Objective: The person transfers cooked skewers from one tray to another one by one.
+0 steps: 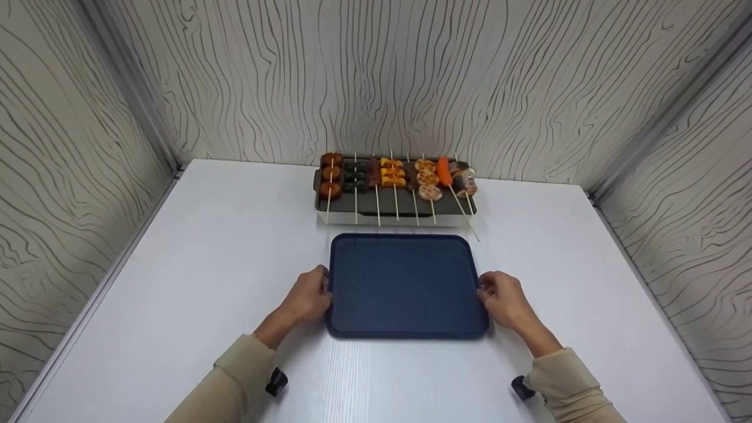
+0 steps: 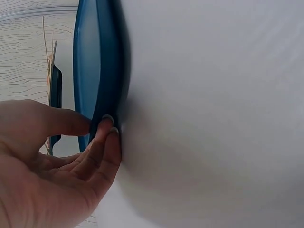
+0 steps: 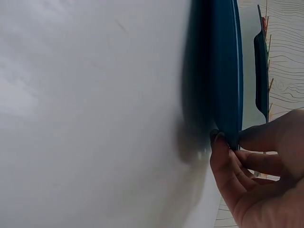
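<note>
A dark blue rectangular tray point(image 1: 405, 286) with rounded corners and a raised rim lies in the middle of the white table, with nothing on it. My left hand point(image 1: 308, 294) grips its left edge; in the left wrist view the thumb presses the rim from above and the fingertips point(image 2: 112, 130) curl beneath. On the opposite side my right hand point(image 1: 502, 298) pinches the right edge the same way, thumb over the rim and fingertips point(image 3: 218, 140) below. Just beyond the tray stands a grill point(image 1: 376, 204) with a dark plate, bearing several skewers of food.
An orange sausage skewer point(image 1: 445, 171) juts over the grill's front right edge. Other skewers carry yellow pieces point(image 1: 393, 172) and lotus root slices point(image 1: 430, 192). Wood-grain panels point(image 1: 376, 76) enclose the white table point(image 1: 223, 235) at the back and sides.
</note>
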Demonstrator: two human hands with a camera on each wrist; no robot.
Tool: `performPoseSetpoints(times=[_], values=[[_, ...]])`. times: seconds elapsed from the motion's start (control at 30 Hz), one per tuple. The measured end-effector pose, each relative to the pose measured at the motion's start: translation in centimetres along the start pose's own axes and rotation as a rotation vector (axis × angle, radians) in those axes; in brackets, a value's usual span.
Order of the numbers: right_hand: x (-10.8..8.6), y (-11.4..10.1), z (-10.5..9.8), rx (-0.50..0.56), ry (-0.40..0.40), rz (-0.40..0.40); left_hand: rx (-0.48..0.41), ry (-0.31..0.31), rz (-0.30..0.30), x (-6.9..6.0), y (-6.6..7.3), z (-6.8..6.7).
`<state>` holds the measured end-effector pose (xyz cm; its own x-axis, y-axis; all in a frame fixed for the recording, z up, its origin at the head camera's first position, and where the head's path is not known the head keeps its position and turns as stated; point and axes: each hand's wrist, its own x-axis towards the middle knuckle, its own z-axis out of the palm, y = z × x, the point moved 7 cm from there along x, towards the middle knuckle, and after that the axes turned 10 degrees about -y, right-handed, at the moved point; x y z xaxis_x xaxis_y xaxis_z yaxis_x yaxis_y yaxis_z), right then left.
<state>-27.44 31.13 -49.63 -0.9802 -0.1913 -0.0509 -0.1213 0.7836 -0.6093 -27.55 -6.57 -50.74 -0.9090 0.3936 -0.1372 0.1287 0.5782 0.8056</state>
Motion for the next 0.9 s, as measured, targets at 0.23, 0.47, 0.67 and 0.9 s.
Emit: performPoseSetpoints(times=[0.23,0.47,0.67,0.9], values=[[0.09,0.53,0.52,0.006,-0.028,0.023,0.039,0.005,0.021,-0.07,0.00,0.20],[0.33,0.55,0.56,-0.003,-0.076,0.037,0.146,-0.001,-0.029,-0.15,0.03,0.10],[0.51,0.41,0.56,-0.025,-0.128,0.047,0.398,-0.002,0.005,-0.65,0.32,0.40],[0.55,0.52,0.74,-0.016,-0.156,0.056,0.596,-0.009,0.044,-0.90,0.00,0.81]])
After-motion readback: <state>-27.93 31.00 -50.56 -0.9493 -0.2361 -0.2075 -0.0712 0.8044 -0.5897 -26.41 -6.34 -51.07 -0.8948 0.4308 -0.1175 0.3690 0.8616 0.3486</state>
